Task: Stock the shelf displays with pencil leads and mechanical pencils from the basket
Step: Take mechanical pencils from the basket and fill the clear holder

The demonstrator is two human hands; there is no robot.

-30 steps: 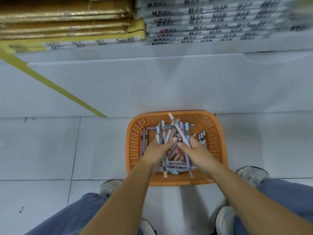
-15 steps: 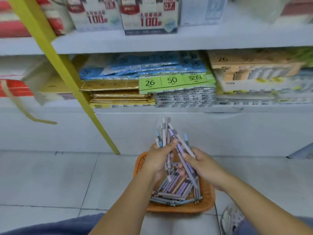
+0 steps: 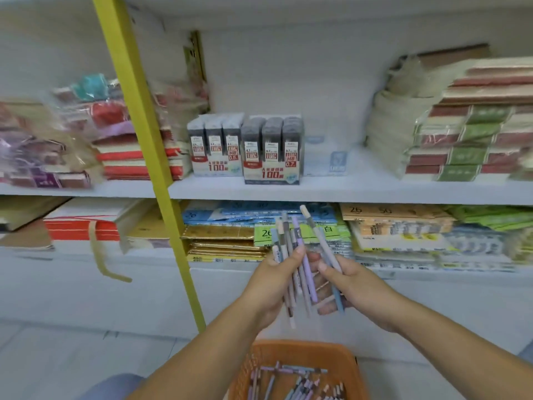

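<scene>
The step in hand looks like carrying mechanical pencils from the basket (image 3: 302, 346) up to the shelf (image 3: 360, 193).

Both hands are above the basket, in front of the shelves. The left hand (image 3: 269, 284) wraps its fingers and thumb round a bunch of pencils (image 3: 306, 272). The pencils stand up and fan out, with their tips pointing up. The right hand (image 3: 359, 285) is just beside it and grips 1 or 2 pencils from the same bunch. I cannot tell how many pencils there are in all.

More pencils (image 3: 288, 385) lie in the orange basket on the floor, so I think the job is far from done.

Up on the shelf stand 2 boxes of pencil leads (image 3: 245, 148), side by side. A pale box (image 3: 327, 161) sits just beside them, but it is too blurry to tell what it is.

Next, I think the hands need to line the pencils up so they all point the same way. Then they lift the bunch to the right spot on the shelf. The hold should be firm, because loose pencils can slip out and fall.
</scene>
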